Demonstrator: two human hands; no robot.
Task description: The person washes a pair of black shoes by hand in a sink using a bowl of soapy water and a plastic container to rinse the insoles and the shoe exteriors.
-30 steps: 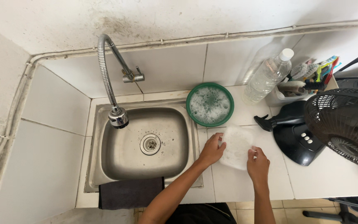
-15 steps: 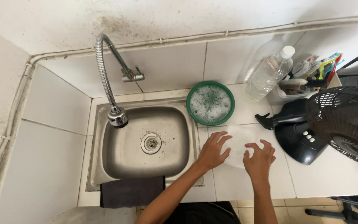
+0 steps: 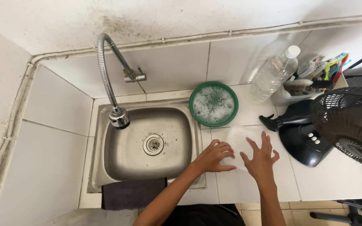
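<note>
Counter: white tiled worktop (image 3: 336, 180) in a corner of white tiled walls, with a steel sink (image 3: 147, 144) set into it.
Cloth: pale thin sheet (image 3: 239, 140) flat on the counter just right of the sink; its long axis you cannot tell.
Hands: your left hand (image 3: 213, 157) and right hand (image 3: 259, 159) are spread open above it, holding nothing.
Containers: green bowl (image 3: 213, 104) holds soapy foam; sink is empty.

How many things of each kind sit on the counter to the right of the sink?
Green bowl of suds: 1
Clear plastic bottle: 1
White plate: 1
Black fan: 1
Tub of brushes: 1
Total: 5
</note>
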